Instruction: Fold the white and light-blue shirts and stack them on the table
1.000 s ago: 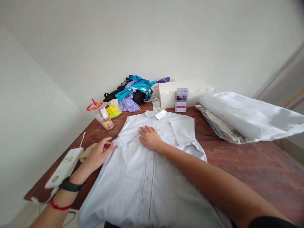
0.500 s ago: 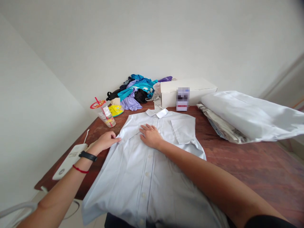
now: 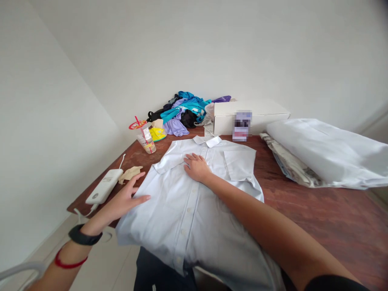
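A light-coloured button-up shirt lies front side up on the brown table, its collar toward the wall and its lower edge hanging over the near side. Both short sleeves are folded in over the chest. My right hand rests flat on the upper chest beside the button strip, fingers spread. At the shirt's left side is my left hand, thumb and fingers apart, the thumb tip at the fabric's edge. Nothing is held in it.
Left on the table are a white power strip, a beige scrap and a drink cup. Behind lie piled clothes, a white box and a blurred small pack. White plastic-wrapped bundle at right.
My left hand has let go of the folded sleeve's edge, opened and moved down along the shirt's left side. My right hand stays on the chest. The view has shifted slightly.
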Demonstrator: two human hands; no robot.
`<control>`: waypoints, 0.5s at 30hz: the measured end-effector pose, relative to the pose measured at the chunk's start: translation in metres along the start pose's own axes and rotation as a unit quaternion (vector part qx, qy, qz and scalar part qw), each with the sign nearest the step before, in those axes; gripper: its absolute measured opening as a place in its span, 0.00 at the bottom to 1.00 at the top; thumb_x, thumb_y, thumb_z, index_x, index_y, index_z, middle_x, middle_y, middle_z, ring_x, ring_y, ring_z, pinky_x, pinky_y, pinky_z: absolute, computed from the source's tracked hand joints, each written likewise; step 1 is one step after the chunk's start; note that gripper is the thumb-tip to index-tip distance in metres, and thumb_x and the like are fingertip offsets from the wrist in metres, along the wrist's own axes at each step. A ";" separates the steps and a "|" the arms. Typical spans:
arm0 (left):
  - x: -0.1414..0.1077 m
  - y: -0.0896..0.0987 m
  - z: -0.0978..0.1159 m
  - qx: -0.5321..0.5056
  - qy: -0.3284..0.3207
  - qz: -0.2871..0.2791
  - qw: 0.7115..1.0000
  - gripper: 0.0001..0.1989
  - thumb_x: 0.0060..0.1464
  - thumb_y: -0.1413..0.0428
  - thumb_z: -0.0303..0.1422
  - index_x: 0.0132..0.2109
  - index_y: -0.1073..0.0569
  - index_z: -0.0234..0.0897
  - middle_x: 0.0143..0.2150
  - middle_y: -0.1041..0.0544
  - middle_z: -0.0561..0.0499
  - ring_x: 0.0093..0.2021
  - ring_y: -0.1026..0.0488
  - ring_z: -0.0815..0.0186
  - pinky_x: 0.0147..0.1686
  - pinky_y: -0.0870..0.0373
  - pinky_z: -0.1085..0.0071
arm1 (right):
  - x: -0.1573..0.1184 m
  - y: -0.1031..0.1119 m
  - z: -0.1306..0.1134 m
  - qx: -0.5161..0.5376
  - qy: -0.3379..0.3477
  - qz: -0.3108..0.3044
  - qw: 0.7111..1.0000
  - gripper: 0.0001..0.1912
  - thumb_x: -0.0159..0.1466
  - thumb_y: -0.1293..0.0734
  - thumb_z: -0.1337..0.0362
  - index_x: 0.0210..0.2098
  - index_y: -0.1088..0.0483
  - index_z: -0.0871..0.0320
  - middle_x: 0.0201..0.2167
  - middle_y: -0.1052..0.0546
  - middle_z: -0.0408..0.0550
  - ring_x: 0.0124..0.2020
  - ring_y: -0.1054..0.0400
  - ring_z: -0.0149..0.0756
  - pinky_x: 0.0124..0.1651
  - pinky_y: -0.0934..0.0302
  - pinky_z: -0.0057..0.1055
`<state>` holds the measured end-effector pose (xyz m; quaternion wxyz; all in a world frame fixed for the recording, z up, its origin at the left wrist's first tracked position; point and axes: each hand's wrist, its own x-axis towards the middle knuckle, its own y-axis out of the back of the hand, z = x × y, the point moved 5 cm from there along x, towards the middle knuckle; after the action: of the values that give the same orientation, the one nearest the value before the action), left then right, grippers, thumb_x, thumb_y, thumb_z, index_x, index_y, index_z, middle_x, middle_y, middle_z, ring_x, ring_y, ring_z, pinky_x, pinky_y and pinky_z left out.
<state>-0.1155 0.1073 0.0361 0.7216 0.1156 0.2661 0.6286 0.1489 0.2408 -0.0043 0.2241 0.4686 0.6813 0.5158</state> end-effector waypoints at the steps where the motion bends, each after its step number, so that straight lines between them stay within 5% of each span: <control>1: -0.015 -0.002 -0.006 -0.001 0.001 -0.002 1.000 0.53 0.51 0.32 0.48 0.75 0.53 0.48 0.60 0.24 0.39 0.54 0.21 0.46 0.48 0.21 0.55 | 0.000 0.000 0.000 -0.002 -0.001 -0.002 1.000 0.26 0.73 0.44 0.59 0.68 0.35 0.56 0.73 0.40 0.49 0.74 0.50 0.52 0.73 0.55 0.54; 6: -0.078 -0.004 -0.027 0.020 -0.003 0.060 0.998 0.47 0.50 0.32 0.48 0.72 0.42 0.50 0.71 0.35 0.40 0.61 0.26 0.44 0.50 0.21 0.55 | 0.000 -0.002 0.001 -0.006 -0.001 -0.008 1.000 0.26 0.73 0.44 0.58 0.68 0.35 0.57 0.73 0.39 0.49 0.73 0.50 0.53 0.73 0.55 0.54; 9: -0.104 0.001 -0.046 0.012 0.014 0.118 0.993 0.47 0.48 0.32 0.50 0.71 0.40 0.49 0.69 0.32 0.40 0.59 0.25 0.44 0.47 0.20 0.57 | 0.000 -0.003 0.002 -0.014 -0.002 -0.005 1.000 0.26 0.73 0.44 0.58 0.68 0.35 0.57 0.73 0.39 0.49 0.73 0.49 0.52 0.72 0.54 0.53; 12: -0.124 0.004 -0.073 0.005 0.065 0.177 0.982 0.49 0.45 0.32 0.53 0.70 0.40 0.47 0.59 0.24 0.38 0.48 0.19 0.48 0.32 0.19 0.65 | 0.000 -0.003 0.003 -0.022 -0.004 -0.005 1.000 0.26 0.73 0.44 0.58 0.68 0.35 0.56 0.72 0.39 0.48 0.73 0.49 0.51 0.72 0.54 0.52; 15: -0.141 -0.001 -0.095 0.002 0.114 0.206 0.972 0.47 0.43 0.34 0.56 0.67 0.37 0.45 0.42 0.19 0.45 0.25 0.24 0.61 0.14 0.32 0.74 | 0.000 -0.002 0.003 -0.027 -0.005 -0.010 1.000 0.26 0.74 0.45 0.57 0.68 0.35 0.54 0.72 0.39 0.47 0.73 0.49 0.50 0.73 0.54 0.52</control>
<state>-0.1749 -0.0457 -0.0098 0.5411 0.0971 0.3186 0.7722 0.1501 0.2424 -0.0075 0.2447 0.4581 0.6709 0.5293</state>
